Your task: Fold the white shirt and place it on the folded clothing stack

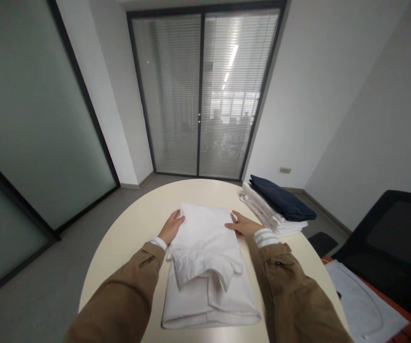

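Note:
A white garment (205, 228), partly folded, lies on the round cream table (127, 224) in front of me. Its far part is a smooth flat panel, while a loose, rumpled edge flops over the wider folded layers nearest me. My left hand (171, 226) pinches the panel's left side, thumb on top and fingers underneath. On the opposite side, my right hand (243, 224) grips the right edge in the same way, some fingertips hidden by the cloth. The exact kind of garment cannot be made out.
At the table's right rear edge sits a pile of folded white clothes (262, 209), topped by a folded navy garment (280, 197). A black mesh chair (395, 243) stands at right, near a pale flat item (363, 300) on an orange surface. Glass doors (201, 95) are behind.

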Demonstrator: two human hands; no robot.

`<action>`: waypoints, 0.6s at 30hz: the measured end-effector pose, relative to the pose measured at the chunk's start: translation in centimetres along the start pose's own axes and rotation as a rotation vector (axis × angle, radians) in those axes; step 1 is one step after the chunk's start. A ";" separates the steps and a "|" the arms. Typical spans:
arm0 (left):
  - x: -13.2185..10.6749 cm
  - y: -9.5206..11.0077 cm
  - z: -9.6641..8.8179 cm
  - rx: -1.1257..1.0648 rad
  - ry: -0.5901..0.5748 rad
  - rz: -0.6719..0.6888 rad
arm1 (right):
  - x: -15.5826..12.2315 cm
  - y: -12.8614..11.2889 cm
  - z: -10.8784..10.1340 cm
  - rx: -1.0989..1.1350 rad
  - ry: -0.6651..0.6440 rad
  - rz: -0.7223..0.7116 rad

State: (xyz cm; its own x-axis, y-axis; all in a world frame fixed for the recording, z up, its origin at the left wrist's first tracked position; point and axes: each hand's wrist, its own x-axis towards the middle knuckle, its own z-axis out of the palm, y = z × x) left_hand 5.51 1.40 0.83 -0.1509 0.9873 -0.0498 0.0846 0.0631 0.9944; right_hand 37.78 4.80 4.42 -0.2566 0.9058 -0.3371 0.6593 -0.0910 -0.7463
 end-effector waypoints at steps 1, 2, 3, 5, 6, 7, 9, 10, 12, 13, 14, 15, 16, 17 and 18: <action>-0.2 -0.1 -0.3 0.035 -0.010 -0.012 | -0.1 -0.1 -0.1 0.015 -0.009 0.005; -0.4 -0.3 -0.5 0.067 -0.027 -0.023 | -0.2 -0.1 -0.2 0.034 -0.022 0.006; -0.6 -0.4 -0.7 0.095 -0.048 -0.030 | -0.2 -0.1 -0.3 0.051 -0.040 -0.001; -1.0 -0.6 -0.9 0.128 -0.086 -0.022 | -0.2 0.0 -0.5 0.069 -0.081 -0.035; -1.1 -0.6 -0.8 0.135 -0.098 -0.009 | -0.2 0.2 -0.5 0.077 -0.104 -0.056; -1.2 -0.7 -0.8 0.137 -0.102 0.009 | -0.2 0.4 -0.4 0.089 -0.118 -0.077; -1.1 -0.8 -0.4 0.138 -0.097 0.049 | 0.0 0.7 -0.2 0.127 -0.112 -0.114; -0.9 -0.9 -0.2 0.139 -0.090 0.068 | 0.1 0.8 0.0 0.147 -0.090 -0.126; -0.6 -0.8 0.2 0.141 -0.062 0.110 | 0.3 0.9 0.6 0.183 -0.029 -0.151; -0.5 -0.8 0.4 0.141 -0.048 0.130 | 0.4 0.9 1.0 0.200 0.002 -0.169; -0.4 -0.8 0.5 0.140 -0.038 0.150 | 0.5 0.8 1.3 0.217 0.032 -0.190; -0.5 -0.8 0.6 0.136 -0.036 0.172 | 0.6 0.8 1.6 0.236 0.056 -0.215; -0.5 -0.8 0.6 0.127 -0.037 0.197 | 0.7 0.7 1.8 0.256 0.074 -0.242; -0.7 -0.9 0.6 0.115 -0.036 0.221 | 0.7 0.8 1.9 0.272 0.086 -0.266; -0.9 -1.0 0.5 0.101 -0.030 0.238 | 0.8 0.8 2.0 0.279 0.095 -0.287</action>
State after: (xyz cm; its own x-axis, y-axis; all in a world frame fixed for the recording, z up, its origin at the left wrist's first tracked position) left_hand 6.05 0.52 -0.13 -0.0855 0.9798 0.1806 0.2128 -0.1591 0.9640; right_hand 36.71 4.63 2.37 -0.3270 0.9439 -0.0474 0.3499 0.0743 -0.9338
